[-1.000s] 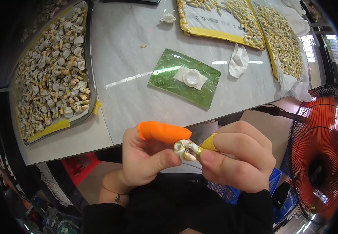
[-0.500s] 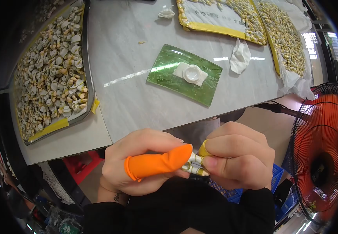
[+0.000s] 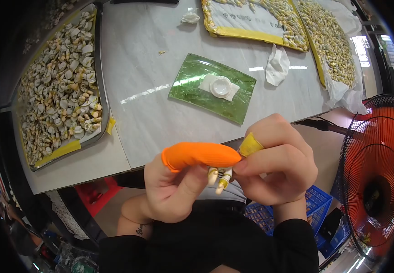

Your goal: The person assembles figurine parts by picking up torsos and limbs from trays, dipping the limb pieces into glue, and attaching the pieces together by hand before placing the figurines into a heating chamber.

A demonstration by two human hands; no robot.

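Observation:
Between both hands, in front of my body, are small white pieces with gold bands and cream tips (image 3: 220,178). My left hand (image 3: 179,182), with an orange cover on one finger, pinches them from the left. From the right, my right hand (image 3: 276,164) closes thumb and finger against their upper end; yellow tape wraps one of its fingers. Fingers hide part of the pieces. Beyond the hands, a green glass plate (image 3: 188,86) lies on the table, bearing a small round white dish (image 3: 221,87) on a white pad.
A tray (image 3: 104,95) heaped with similar pieces stands at the left of the grey table (image 3: 138,54). Two yellow-edged trays (image 3: 251,38) (image 3: 319,68) hold small pieces at the back right. Crumpled tissue (image 3: 277,67) lies nearby. An orange fan (image 3: 376,182) stands right, beside a blue crate (image 3: 317,204).
The pieces have turned so their tips point down. My left hand has rolled, with its orange-covered finger now level on top. My right hand has risen slightly and tilted.

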